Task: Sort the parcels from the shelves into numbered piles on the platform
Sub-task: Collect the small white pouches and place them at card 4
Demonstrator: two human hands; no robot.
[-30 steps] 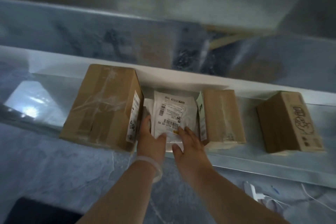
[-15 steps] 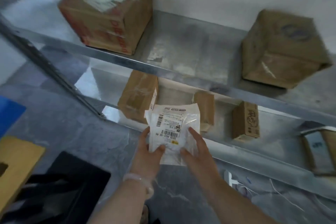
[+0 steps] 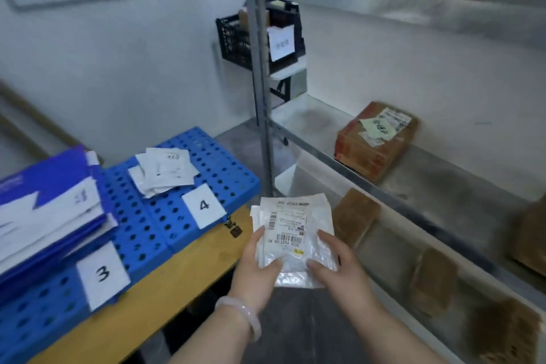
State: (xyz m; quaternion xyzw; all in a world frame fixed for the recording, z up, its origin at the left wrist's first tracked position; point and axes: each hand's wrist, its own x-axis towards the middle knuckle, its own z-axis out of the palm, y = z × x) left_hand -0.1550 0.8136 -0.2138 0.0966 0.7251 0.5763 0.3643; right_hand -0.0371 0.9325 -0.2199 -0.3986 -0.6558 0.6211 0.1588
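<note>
A white plastic parcel [image 3: 295, 233] with a barcode label is held in front of me, clear of the shelves. My left hand [image 3: 257, 263] grips its lower left edge and my right hand [image 3: 339, 266] grips its lower right edge. To the left stands the blue perforated platform [image 3: 165, 230] with card "4" [image 3: 204, 205] and card "3" [image 3: 102, 273]. A pile of white mailers [image 3: 164, 170] lies behind card 4. A stack of blue and white envelopes [image 3: 50, 204] lies behind card 3.
The metal shelf unit [image 3: 260, 91] stands on the right, holding a taped brown box [image 3: 375, 139] at mid height and several cardboard boxes [image 3: 354, 216] on the lower shelf. A black crate [image 3: 236, 38] sits behind the post. The platform rests on a wooden table [image 3: 165, 295].
Both hands lifted the white parcel out from between the boxes on the low shelf and carried it up and left. My view swung from the shelf toward the numbered platform.
</note>
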